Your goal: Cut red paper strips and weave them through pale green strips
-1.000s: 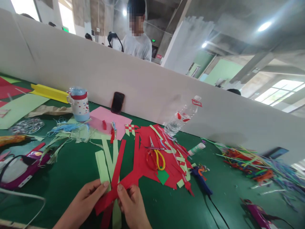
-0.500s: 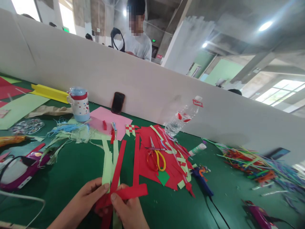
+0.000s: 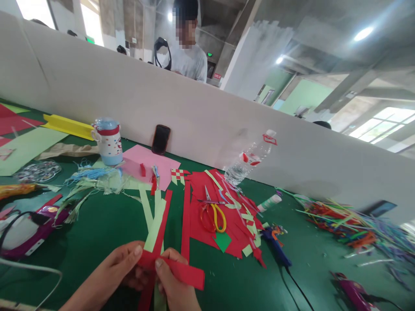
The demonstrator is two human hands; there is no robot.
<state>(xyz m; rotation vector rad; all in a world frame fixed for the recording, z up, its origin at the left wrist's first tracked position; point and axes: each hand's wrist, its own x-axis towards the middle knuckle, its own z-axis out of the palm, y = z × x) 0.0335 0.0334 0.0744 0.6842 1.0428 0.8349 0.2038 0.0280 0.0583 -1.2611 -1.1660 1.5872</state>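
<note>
A folded red paper strip (image 3: 186, 273) runs sideways between my hands, its free end pointing right. My left hand (image 3: 125, 265) pinches its left end, thumb on top. With thumb over the fold and fingers beneath, my right hand (image 3: 177, 278) grips the same strip further right. A light green paper strip (image 3: 156, 226) sticks up from the fold, away from me. Under the hands, more strips lie lengthwise: a long red strip (image 3: 167, 205) and a pale green strip (image 3: 145, 205). Another red strip (image 3: 185, 216) lies just to the right.
Scissors (image 3: 213, 216) rest on red paper sheets (image 3: 202, 237) with scraps. Behind stand a tilted water bottle (image 3: 249, 162), a phone (image 3: 161, 139) and a cup (image 3: 110, 144) along the partition (image 3: 194, 116). Glue guns (image 3: 277, 248) with cords lie right and left. A person stands beyond the partition.
The light green strip in my hands has swung to the right, now leaning over the long red strip. The red strip's free end has tipped downward, toward me.
</note>
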